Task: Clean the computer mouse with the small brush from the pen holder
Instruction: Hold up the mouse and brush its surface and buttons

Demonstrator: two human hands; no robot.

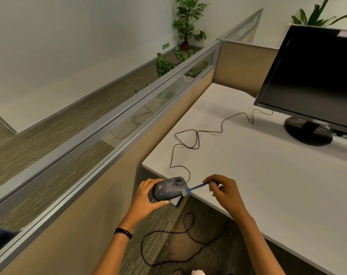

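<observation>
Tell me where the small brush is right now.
In the head view, the small blue brush is low and central, pinched in the right hand, its bristles against the dusty mouse gripped by the left hand.

Speckled matt mouse (170,188), glossy monitor (315,76)

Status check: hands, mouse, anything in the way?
Left hand grips speckled mouse off desk edge. Right hand pinches brush, bristles on mouse. Cable trails clear.
</observation>
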